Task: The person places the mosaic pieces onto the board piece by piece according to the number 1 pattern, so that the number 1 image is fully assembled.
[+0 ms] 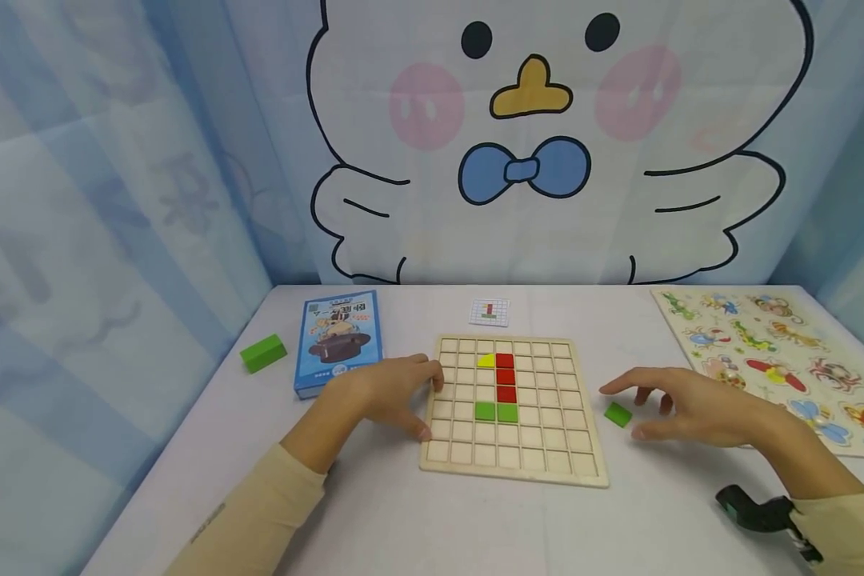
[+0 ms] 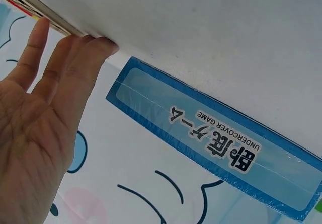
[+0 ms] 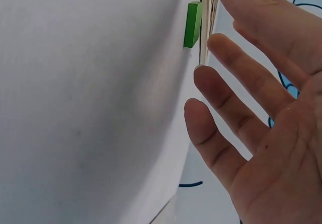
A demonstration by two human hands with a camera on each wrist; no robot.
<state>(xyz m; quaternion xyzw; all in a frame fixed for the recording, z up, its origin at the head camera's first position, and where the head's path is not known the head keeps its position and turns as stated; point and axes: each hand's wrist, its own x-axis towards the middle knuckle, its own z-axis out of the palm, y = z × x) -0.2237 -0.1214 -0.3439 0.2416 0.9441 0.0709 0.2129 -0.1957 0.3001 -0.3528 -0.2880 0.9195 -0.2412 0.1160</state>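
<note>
A square wooden grid board (image 1: 555, 438) lies mid-table. Set in its cells are a column of three red tiles (image 1: 506, 377), a yellow piece (image 1: 486, 361) with a curved side left of the top one, and two green tiles (image 1: 485, 411) at the bottom. My left hand (image 1: 392, 392) rests at the board's left edge, thumb and fingers spread along it; in the left wrist view its fingertips (image 2: 108, 45) meet that edge. Right of the board lies a loose green tile (image 1: 618, 414) on the table. Over it hovers my right hand (image 1: 713, 412), fingers apart and holding nothing.
Behind my left hand lies a blue game box (image 1: 338, 340), with a green block (image 1: 263, 354) to its left. A small pattern card (image 1: 489, 312) sits beyond the board. At the far right is an animal picture board (image 1: 778, 352). A printed curtain (image 1: 432, 224) hangs behind the table.
</note>
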